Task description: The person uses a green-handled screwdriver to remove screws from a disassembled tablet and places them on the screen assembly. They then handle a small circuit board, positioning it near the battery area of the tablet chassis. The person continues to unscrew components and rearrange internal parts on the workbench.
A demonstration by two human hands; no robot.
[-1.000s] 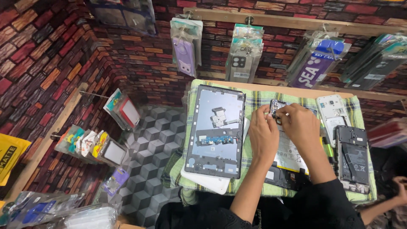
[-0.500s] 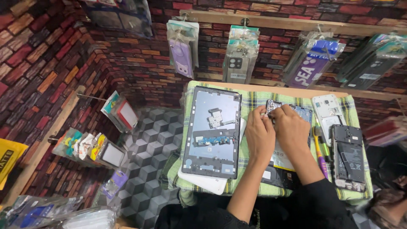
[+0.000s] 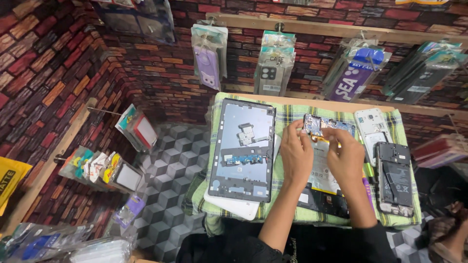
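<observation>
An opened tablet (image 3: pixel 324 168) with its circuit board (image 3: pixel 325 125) exposed lies on a green checked cloth (image 3: pixel 287 117) over a small table. My left hand (image 3: pixel 295 151) rests on the tablet's left side, fingertips pinched at the board's upper left corner. My right hand (image 3: pixel 345 153) sits beside it, fingers curled at the board's lower edge. Whether either hand holds a tool or small part is hidden by the fingers. To the left lies a separate tablet back frame (image 3: pixel 242 151) with small boards inside, stacked on a white panel (image 3: pixel 234 207).
Two opened phones (image 3: pixel 395 178), (image 3: pixel 370 124) lie at the table's right. Packaged phone cases (image 3: pixel 209 53), (image 3: pixel 270 65), (image 3: pixel 356 70) hang on the brick-pattern wall behind. More packets (image 3: pixel 102 168) hang on hooks at left. The floor (image 3: pixel 165 170) has a grey cube pattern.
The view has shifted slightly. Both hands stay on the opened tablet, and the left fingertips have moved up to the board's corner.
</observation>
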